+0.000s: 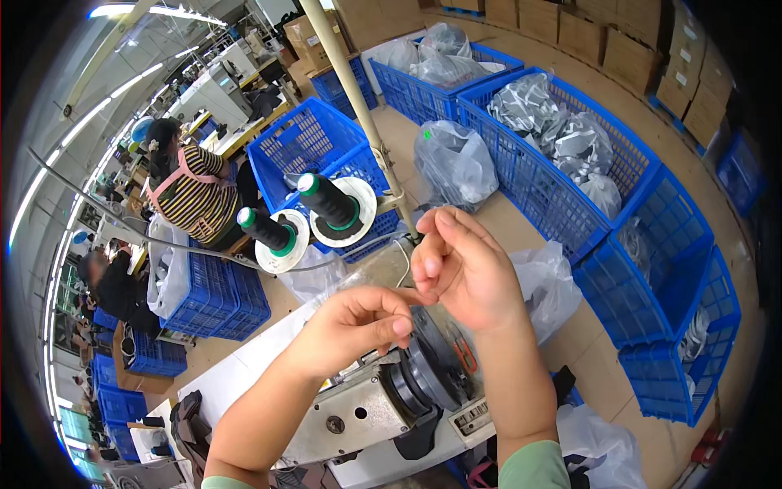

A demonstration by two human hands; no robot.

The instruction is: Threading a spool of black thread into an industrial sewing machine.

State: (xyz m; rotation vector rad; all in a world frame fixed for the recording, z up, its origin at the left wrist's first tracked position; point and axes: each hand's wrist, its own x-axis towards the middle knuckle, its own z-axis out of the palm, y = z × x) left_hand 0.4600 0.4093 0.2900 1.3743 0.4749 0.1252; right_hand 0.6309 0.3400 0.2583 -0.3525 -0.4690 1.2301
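Both my hands are raised above a sewing machine (340,425), close together near its dark handwheel (425,368). My left hand (352,324) has its fingers curled and the thumb pressed toward them. Slightly higher, my right hand (474,273) is pinched, thumb against fingertips. What either hand holds, if anything, is too fine to make out. Beyond the hands, two cones of black thread, a nearer one (269,231) and a farther one (330,204), stand on white round holders. A pair of scissors with orange handles (464,352) lies beside the handwheel.
A pale upright pole (352,81) rises behind the thread cones. Blue crates (529,183) holding bagged pieces line the right side, with a filled clear bag (456,163) on the floor. A person in a striped top (199,183) sits at the left. Cardboard boxes (578,37) stand far back.
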